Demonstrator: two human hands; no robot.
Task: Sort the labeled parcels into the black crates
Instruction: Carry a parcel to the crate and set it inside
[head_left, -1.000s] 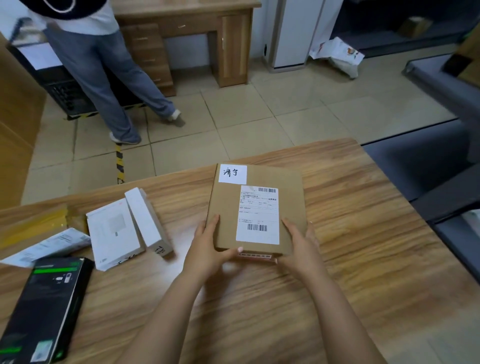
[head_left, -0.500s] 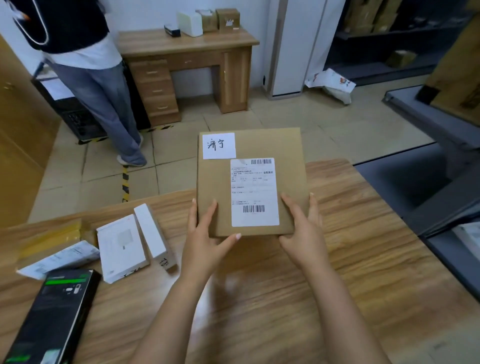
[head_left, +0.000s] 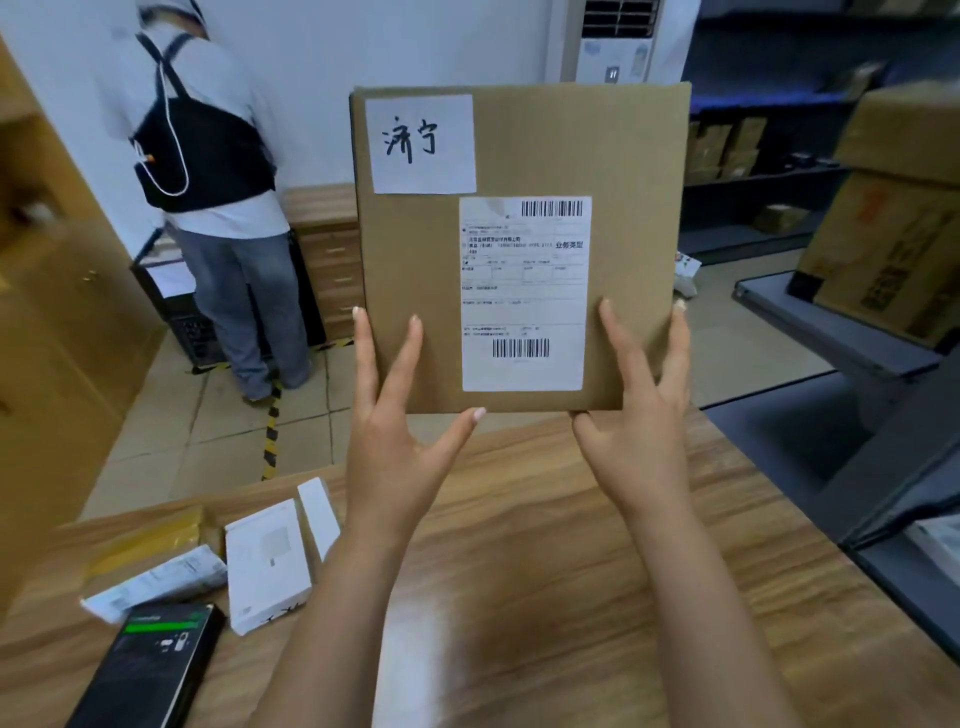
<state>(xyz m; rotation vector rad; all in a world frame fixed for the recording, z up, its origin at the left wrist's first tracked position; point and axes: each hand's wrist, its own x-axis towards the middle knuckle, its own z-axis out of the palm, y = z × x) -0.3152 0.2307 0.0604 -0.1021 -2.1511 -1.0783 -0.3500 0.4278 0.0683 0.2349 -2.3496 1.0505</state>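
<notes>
Item 1: brown parcel (head_left: 519, 156), flat cardboard, was held upright in the air over the far edge of the surface (head_left: 571, 571), label side facing the camera. Handwritten white label (head_left: 421, 143) at top left; printed shipping label (head_left: 523, 291) w/ 2 barcodes at ctr-right.
Left hand (head_left: 400, 421): gripped the parcel's btm-left corner, fingers straight up the front face, thumb at the btm edge.
Right hand (head_left: 639, 415): gripped the btm-right corner, fingers spread along the front and right edge, thumb tucked under the btm edge.
On the surface, near left: 2 white boxes (head_left: 267, 564), side by side; black box (head_left: 150, 670) w/ green stripe; white mailer bag (head_left: 156, 582); yellow padded parcel (head_left: 150, 538) just beyond it.
Far left: a person (head_left: 223, 208) stood w/ back turned, on the floor, in front of a black crate (head_left: 192, 332), mostly hidden.
Far right: large carton (head_left: 893, 249) on a grey platform.
</notes>
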